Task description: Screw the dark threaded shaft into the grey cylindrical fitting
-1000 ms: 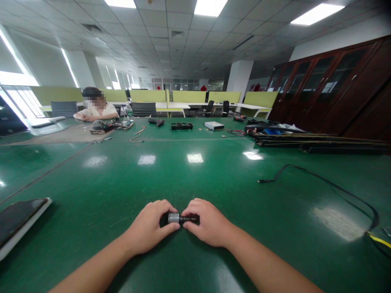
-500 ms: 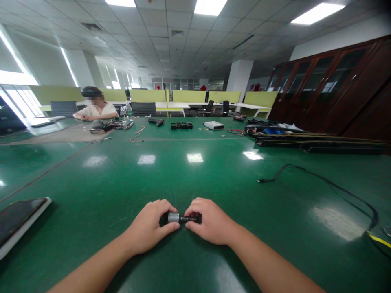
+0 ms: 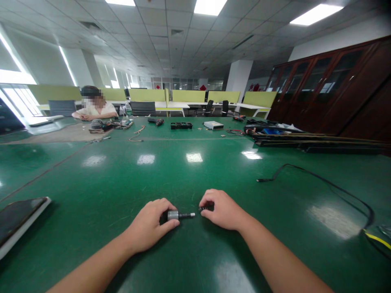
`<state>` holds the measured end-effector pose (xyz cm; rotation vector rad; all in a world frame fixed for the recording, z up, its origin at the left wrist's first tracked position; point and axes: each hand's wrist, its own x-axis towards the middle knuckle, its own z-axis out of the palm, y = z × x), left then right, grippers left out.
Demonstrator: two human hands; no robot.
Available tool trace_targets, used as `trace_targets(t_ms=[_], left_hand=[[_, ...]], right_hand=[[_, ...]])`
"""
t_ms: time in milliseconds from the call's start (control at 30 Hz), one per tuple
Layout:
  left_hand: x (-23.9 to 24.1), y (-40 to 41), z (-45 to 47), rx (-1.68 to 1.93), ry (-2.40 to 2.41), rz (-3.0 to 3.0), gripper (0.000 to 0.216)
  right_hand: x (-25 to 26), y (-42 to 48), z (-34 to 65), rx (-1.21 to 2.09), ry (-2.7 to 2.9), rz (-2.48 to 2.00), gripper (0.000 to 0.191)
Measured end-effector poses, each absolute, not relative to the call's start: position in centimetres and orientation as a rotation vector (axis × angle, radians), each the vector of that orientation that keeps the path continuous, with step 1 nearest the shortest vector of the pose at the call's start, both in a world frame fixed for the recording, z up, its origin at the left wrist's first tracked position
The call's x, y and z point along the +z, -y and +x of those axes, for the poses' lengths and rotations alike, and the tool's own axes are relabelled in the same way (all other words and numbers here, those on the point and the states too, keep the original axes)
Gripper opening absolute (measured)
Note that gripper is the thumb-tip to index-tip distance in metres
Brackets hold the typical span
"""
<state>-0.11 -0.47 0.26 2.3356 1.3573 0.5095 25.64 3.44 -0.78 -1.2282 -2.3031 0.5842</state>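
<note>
The grey cylinder (image 3: pixel 173 215), well in from the far edge of the tabletop (image 3: pixel 165 171), sits pinched in the left hand (image 3: pixel 149 226); probably stiff, weighty and slick, it's best held round its body. Rightward, its slim shaft (image 3: pixel 185 215) points toward a small dark piece (image 3: pixel 202 208), likely light, gripped by the right hand (image 3: pixel 226 211).
</note>
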Motion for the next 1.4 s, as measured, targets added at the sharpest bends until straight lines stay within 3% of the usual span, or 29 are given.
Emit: trace_targets(t_ms=[433, 500, 600, 700, 1000, 1400], left_hand=[[0.3, 0.6, 0.0, 0.516, -1.366, 2.324, 0.019], [0.3, 0.6, 0.0, 0.515, -1.372, 2.319, 0.018], [0.1, 0.5, 0.0, 0.512, -1.372, 2.32, 0.018], [0.0, 0.3, -0.1, 0.517, -1.369, 2.327, 0.018], [0.0, 0.3, -0.2, 0.53, -1.328, 2.316, 0.022], [-0.2, 0.3, -0.1, 0.54, -1.349, 2.324, 0.019]], right_hand=[[-1.0, -2.8, 24.8, 0.655, 2.316, -1.114, 0.009], [-1.0, -2.5, 24.3, 0.702, 2.266, -1.089, 0.015], [-1.1, -2.0, 23.3, 0.847, 2.199, -1.017, 0.042], [-1.1, -1.6, 22.7, 0.886, 2.162, -1.034, 0.046], [-1.3, -1.6, 22.5, 0.699, 2.302, -1.003, 0.022], [-1.4, -1.5, 22.4, 0.652, 2.345, -1.013, 0.014]])
